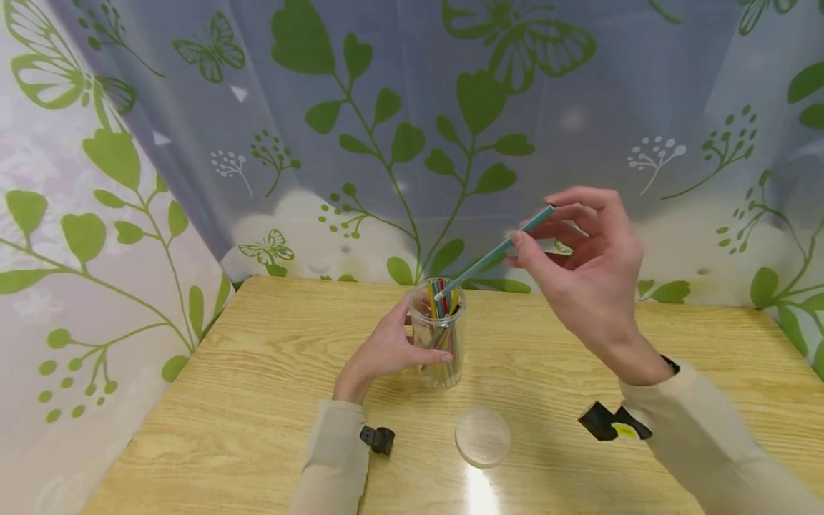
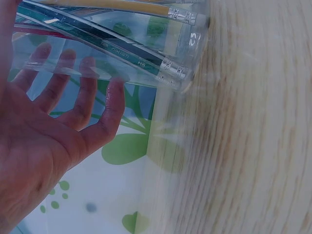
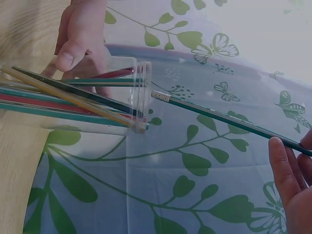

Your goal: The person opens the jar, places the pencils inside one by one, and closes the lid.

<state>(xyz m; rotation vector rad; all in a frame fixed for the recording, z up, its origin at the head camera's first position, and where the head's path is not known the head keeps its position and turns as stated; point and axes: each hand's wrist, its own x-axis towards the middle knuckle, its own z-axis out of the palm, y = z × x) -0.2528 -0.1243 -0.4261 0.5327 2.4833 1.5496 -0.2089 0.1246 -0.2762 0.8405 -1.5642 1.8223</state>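
Observation:
On the wooden table stands a clear jar (image 1: 440, 378) holding several pencils (image 3: 73, 100) in teal, yellow, red and dark colours. My left hand (image 1: 385, 349) grips the jar from its left side, thumb across the front and fingers (image 2: 114, 105) curved round the back. Raised to the right of the jar, my right hand (image 1: 595, 286) pinches a teal pencil (image 1: 489, 257) near its upper end. This pencil slants down to the left, its silver eraser end right at the jar's mouth. In the right wrist view that end appears just outside the rim.
A round clear lid (image 1: 483, 438) lies on the table (image 1: 257, 400) in front of the jar. Behind the table hangs a curtain (image 1: 566, 121) printed with green leaves and butterflies, with another printed panel (image 1: 84, 236) along the left side.

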